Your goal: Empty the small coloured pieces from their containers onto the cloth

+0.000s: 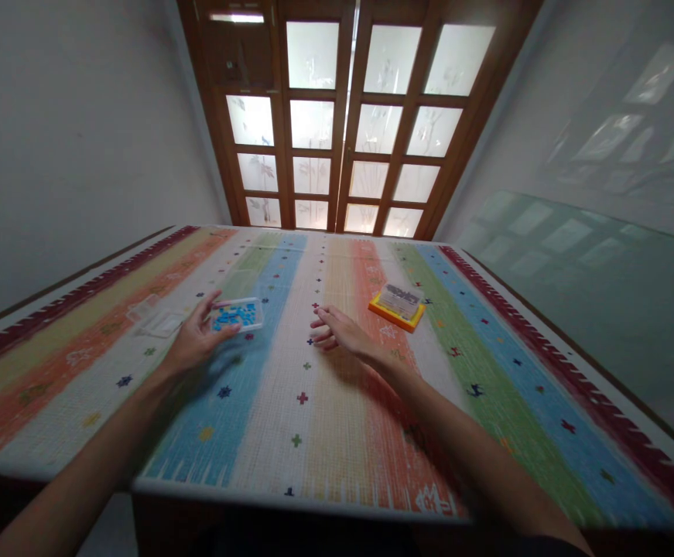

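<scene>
My left hand (196, 334) grips the near left edge of a clear plastic box (259, 313), thumb in front and fingers behind. Many small blue pieces (233, 315) lie inside it, too small to name. To the right, my right hand (337, 331) hovers over the table with its fingers loosely apart and nothing in them. Beyond that hand rests a yellow-orange tray (388, 316), and on it sits a clear box (402, 300) with dark grey contents. An open clear plastic case (159, 319) lies left of my left hand.
A striped cloth (278, 402) in many colours covers the table. Walls stand close on the left (81, 155) and right, with a greenish glass panel (592, 286) along the right side. Wooden doors with glass panes (313, 124) rise behind the far edge.
</scene>
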Demonstrator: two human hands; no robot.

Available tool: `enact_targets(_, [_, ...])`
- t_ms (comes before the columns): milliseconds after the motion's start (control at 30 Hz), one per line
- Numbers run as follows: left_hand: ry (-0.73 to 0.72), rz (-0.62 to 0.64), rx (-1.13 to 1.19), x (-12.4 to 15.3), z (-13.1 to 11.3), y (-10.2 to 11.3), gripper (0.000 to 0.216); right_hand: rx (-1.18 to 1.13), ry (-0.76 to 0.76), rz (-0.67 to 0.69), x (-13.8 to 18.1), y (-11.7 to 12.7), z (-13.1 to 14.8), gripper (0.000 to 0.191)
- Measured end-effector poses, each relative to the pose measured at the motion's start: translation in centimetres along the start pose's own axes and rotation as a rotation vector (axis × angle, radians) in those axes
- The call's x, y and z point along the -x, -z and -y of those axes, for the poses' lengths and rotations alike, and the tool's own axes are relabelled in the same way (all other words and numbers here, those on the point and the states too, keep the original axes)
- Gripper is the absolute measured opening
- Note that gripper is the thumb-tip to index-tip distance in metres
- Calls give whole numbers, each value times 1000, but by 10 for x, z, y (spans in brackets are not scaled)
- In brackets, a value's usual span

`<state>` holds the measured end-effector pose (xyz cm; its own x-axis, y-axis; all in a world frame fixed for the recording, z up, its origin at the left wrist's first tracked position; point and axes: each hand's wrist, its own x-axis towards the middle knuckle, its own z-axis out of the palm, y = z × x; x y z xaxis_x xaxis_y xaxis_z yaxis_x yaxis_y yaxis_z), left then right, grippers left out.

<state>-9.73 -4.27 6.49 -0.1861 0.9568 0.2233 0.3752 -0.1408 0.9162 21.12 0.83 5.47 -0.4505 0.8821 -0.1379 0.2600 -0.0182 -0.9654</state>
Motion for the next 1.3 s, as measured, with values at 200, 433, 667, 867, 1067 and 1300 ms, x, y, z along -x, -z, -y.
enact_targets(200, [-106, -217, -406, -39, 16, 52, 70, 205, 150, 134, 10, 8, -23, 31])
enact_targets(433, [-284, -137, -588, -53, 42, 65, 58, 415, 226, 147, 9, 10, -29, 38])
enact_targets(667, [-479, -34, -730, -53, 59, 53, 53, 456, 234, 136, 10, 10, -28, 37])
enact_targets(867, [-646, 103, -788, -49, 67, 40, 44, 587, 349, 141, 14, 11, -26, 29])
enact_targets(1067, [-707, 241, -809, -50, 78, 37, 42, 544, 292, 123, 15, 8, -27, 29])
enact_targets(1300, [-688, 265, -821, -59, 74, 61, 42, 602, 313, 122, 15, 9, -26, 24])
